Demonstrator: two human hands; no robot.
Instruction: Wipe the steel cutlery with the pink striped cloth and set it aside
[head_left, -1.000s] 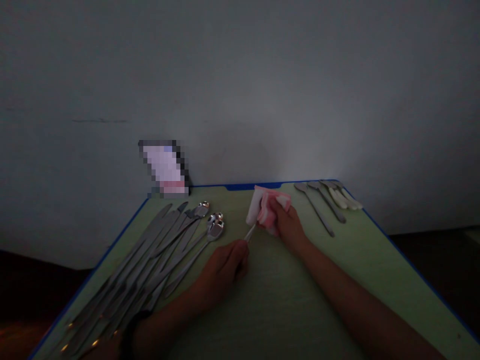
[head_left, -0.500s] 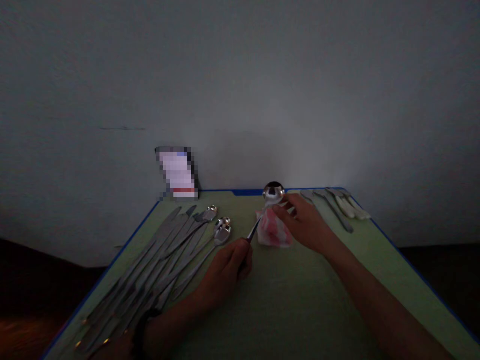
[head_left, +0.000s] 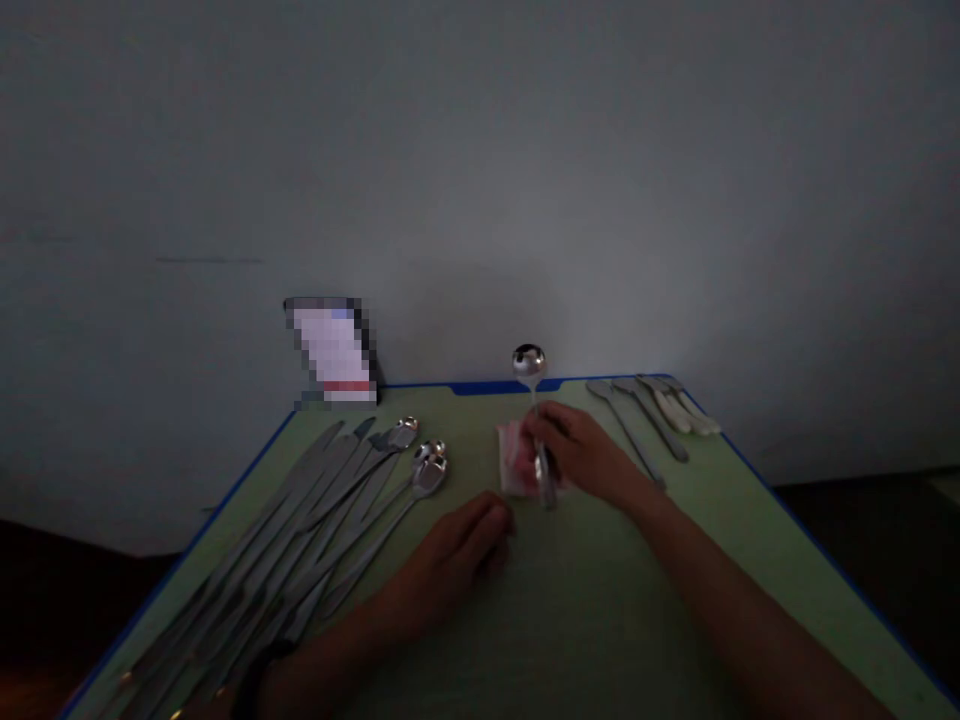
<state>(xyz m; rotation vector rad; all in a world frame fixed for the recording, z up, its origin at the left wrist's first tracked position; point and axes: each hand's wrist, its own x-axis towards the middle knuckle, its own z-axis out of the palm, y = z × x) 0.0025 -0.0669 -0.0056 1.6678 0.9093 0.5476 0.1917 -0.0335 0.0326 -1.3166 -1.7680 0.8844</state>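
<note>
My right hand is closed around the handle of a shiny metal spoon with a round bowl. The spoon stands nearly upright, its bowl above my fingers and the handle's end below them. Behind the handle lies a pink and white folded cloth or packet, partly hidden by my right hand. My left hand is closed with curled fingers, low over the table and apart from the spoon; nothing shows in it. Left of it lie several metal spoons with their bowls pointing away.
Several table knives lie in a slanting row on the left of the green, blue-edged table. More cutlery, some with white handles, lies at the far right. A blurred-out phone leans against the grey wall.
The left hand has let go of the spoon's handle and closed. The right hand has moved from near the bowl onto the handle, and the spoon is now more upright.
</note>
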